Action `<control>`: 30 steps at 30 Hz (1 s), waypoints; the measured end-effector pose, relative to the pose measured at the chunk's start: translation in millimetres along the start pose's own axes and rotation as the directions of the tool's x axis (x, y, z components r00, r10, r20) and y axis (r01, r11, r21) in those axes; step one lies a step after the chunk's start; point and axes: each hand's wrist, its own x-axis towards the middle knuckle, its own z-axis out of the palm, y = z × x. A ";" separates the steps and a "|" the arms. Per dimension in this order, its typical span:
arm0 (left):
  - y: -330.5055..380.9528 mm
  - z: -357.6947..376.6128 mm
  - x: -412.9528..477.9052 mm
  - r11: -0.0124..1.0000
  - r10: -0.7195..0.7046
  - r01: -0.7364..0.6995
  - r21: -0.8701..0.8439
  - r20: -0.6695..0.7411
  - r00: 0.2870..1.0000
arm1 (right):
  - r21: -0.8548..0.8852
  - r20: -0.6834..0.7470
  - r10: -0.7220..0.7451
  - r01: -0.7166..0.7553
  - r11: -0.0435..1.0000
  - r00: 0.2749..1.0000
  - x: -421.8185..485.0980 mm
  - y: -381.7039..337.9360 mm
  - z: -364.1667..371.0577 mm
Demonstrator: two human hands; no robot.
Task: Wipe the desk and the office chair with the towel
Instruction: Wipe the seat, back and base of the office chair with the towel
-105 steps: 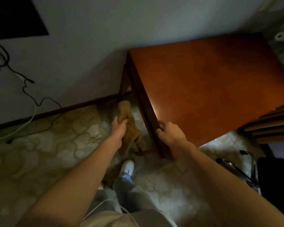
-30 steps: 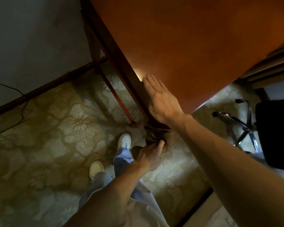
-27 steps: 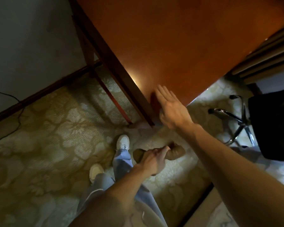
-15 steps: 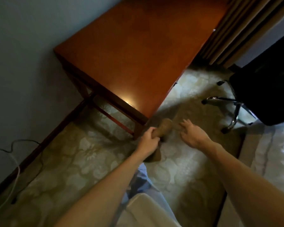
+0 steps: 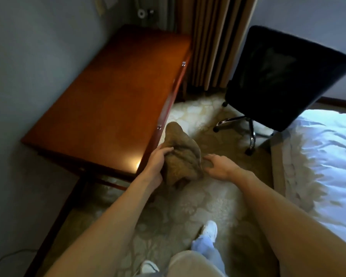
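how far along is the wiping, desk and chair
Done: unclear; the desk top looks glossy, but no wiping shows. In hand: the left hand grips the bunched towel by the desk's front edge, right hand open beside it. Left: the office chair, untouched.

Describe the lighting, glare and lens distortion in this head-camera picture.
Head view: the room is dim; a small glare spot sits on the desk near its front corner; the bed is blown out bluish-white; the office chair is near-black, its detail lost; the wide lens slants the curtain folds.
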 end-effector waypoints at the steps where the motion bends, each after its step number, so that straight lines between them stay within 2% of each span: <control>1: 4.7 18.0 4.2 1.000 -0.002 0.002 0.005 0.022 1.000 | 0.050 -0.004 0.005 -0.005 0.999 1.000 -0.6 9.5 -12.0; 7: 33.6 146.1 32.0 0.996 0.065 -0.072 0.046 0.142 0.988 | 0.341 -0.114 0.021 0.019 0.940 0.993 -2.0 93.3 -105.3; 10: 49.2 203.6 41.6 0.989 0.137 -0.143 0.022 0.175 0.975 | 0.492 -0.208 -0.007 0.110 0.864 0.978 -8.3 129.9 -153.5; 13: 61.6 246.8 46.7 0.988 0.151 -0.151 -0.014 0.201 0.968 | 0.621 -0.243 -0.015 0.168 0.766 0.970 -10.8 145.9 -185.7; 17: 77.3 302.8 48.7 0.991 0.119 -0.130 0.018 0.285 0.951 | 0.718 -0.208 -0.034 0.176 0.674 0.977 -6.9 167.7 -211.8; 23: 94.6 365.5 70.4 0.972 0.050 -0.151 0.180 0.470 0.881 | 0.820 -0.219 0.058 0.152 0.552 0.974 -11.2 202.5 -236.6; 30: 107.3 411.6 110.4 0.882 -0.044 -0.232 0.410 0.561 0.826 | 0.791 -0.319 0.202 0.143 0.595 0.926 13.6 248.2 -256.3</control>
